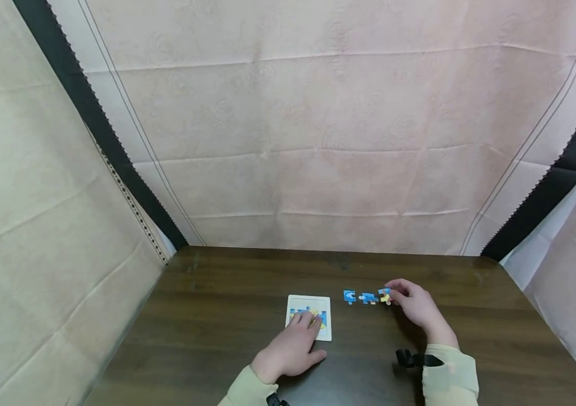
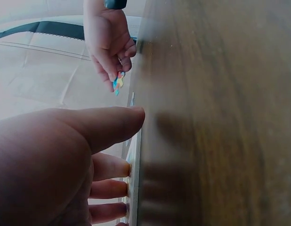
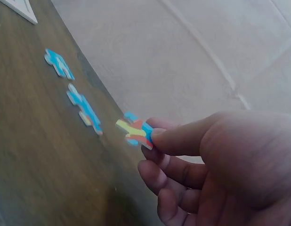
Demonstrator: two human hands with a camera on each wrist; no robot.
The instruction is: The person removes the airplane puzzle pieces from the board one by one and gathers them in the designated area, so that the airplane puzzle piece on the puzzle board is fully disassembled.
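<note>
My right hand (image 1: pixel 414 304) pinches a puzzle piece (image 3: pixel 136 132) with yellow, red and blue on it between thumb and forefinger. In the right wrist view the piece is held up off the table. My left hand (image 1: pixel 293 345) rests its fingertips on a white-framed puzzle board (image 1: pixel 322 303), its thumb spread out to the side. Blue and yellow pieces sit in the board's lower part, partly hidden under the fingers. Two blue puzzle pieces lie between board and right hand: one (image 1: pixel 350 296) nearer the board, the other (image 1: pixel 368 298) nearer the right hand.
The brown wooden table (image 1: pixel 227 316) carries everything. A pale cloth wall (image 1: pixel 318 141) rises behind its far edge, with more cloth at both sides. Black straps (image 1: pixel 411 359) circle the sleeved wrists.
</note>
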